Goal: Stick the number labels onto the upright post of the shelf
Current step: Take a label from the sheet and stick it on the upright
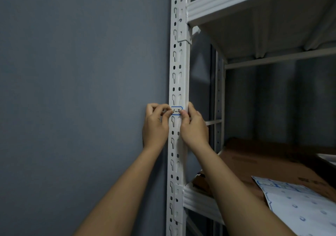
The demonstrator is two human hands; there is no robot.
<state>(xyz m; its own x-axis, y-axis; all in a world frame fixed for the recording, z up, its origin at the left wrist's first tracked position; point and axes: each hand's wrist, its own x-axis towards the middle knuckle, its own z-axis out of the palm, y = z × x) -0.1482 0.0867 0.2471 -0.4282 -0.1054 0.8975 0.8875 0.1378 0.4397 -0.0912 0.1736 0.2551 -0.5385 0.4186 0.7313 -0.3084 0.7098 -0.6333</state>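
A bare grey wall (pixel 81 72) fills the left of the scene. Against it, at mid-height, the left hand (pixel 157 124) is raised with its fingers curled, and its thumb and forefinger pinch the left end of the label (pixel 176 111), so this grip is grasping the label. Just right of the hand stands the post (pixel 179 62), a white upright punched with rows of keyhole slots and round holes, running from the top of the scene to the bottom. The label lies across the face of the post at the height of the hands; it is white with a blue border and black handwriting that reads "1-3", though its right end is covered by a finger. The right hand (pixel 193 126) comes up from the near right, its thumb and fingers closed on the label's right end and on the post's edge, so this grip also grasps the label. Both forearms rise from the bottom and hide parts of the lower post and of the lower shelf (pixel 198 199). To the right, an upper shelf (pixel 236 2) hooks into the post well above the hands. On the lower shelf lies flattened cardboard (pixel 263 163), and on top of that, at the near right, a sheet (pixel 300 204) of white labels with blue outlines. A rear post (pixel 219 99) stands farther back, in shadow.
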